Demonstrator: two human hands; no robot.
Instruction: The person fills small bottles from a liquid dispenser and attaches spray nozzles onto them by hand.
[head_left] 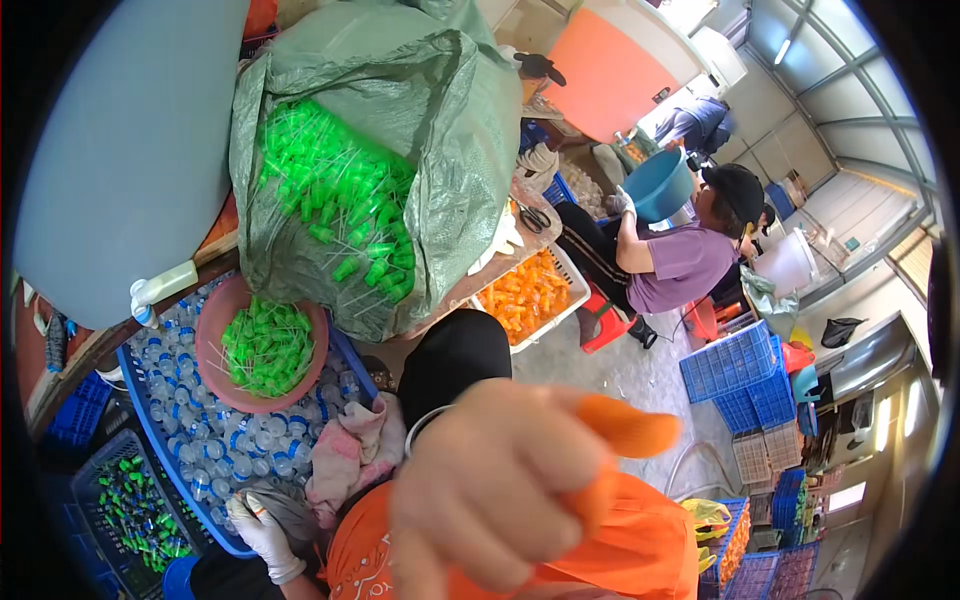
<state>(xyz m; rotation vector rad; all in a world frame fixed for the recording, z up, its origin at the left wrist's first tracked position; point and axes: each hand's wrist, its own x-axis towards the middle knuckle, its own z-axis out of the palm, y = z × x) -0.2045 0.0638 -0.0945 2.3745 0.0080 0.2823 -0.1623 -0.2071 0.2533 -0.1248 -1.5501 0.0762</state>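
Note:
My right hand (500, 480) looms blurred close to the camera, with orange covers on the thumb and one finger. Its thumb stands apart, and I see nothing held. A bracelet (425, 428) circles that wrist. My left hand (265, 540), in a white glove, is low at the left with fingers curled against a grey cloth (287, 515). Beside it is a blue tub (170, 470) of small clear bottles with blue bands. A pink bowl (205, 340) of green sprayer-like tops with thin tubes rests in the tub. A pink towel (345, 460) hangs over its edge.
A large green sack (465, 130) of green tops stands ahead. Scissors (533, 217) lie near a white basket (578, 290) of orange pieces. A seated person (680, 260) holds a blue-green basin (660, 187). Blue crates (730, 365) are stacked at the right; a dark crate (95, 480) is at left.

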